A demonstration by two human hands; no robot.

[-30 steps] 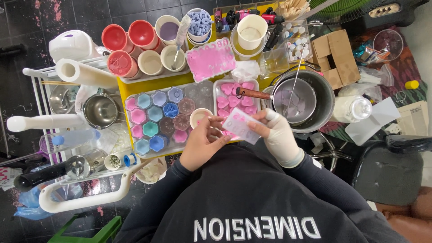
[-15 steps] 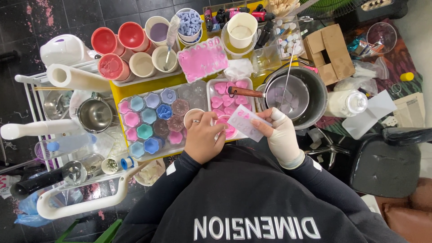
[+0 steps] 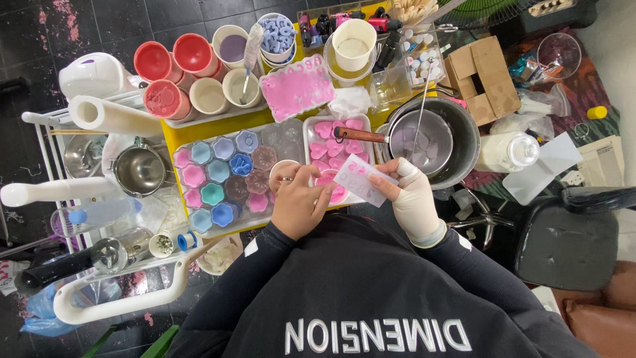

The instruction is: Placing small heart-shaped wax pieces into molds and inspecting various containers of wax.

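The step in hand looks like emptying a small clear mould (image 3: pixel 361 179): the gloved right hand (image 3: pixel 414 202) pinches it by its near edge between thumb and fingers and holds it tilted just above the white tray of pink hearts (image 3: pixel 311 132), near the pot (image 3: pixel 457 129). The bare left hand (image 3: pixel 299 202) rests beside it over the tray's near corner, fingers curled together on what seems a pink piece, though I cannot tell whether they grip it. Freeing the pink shapes in the mould would call for gentle flexing without cracking them.
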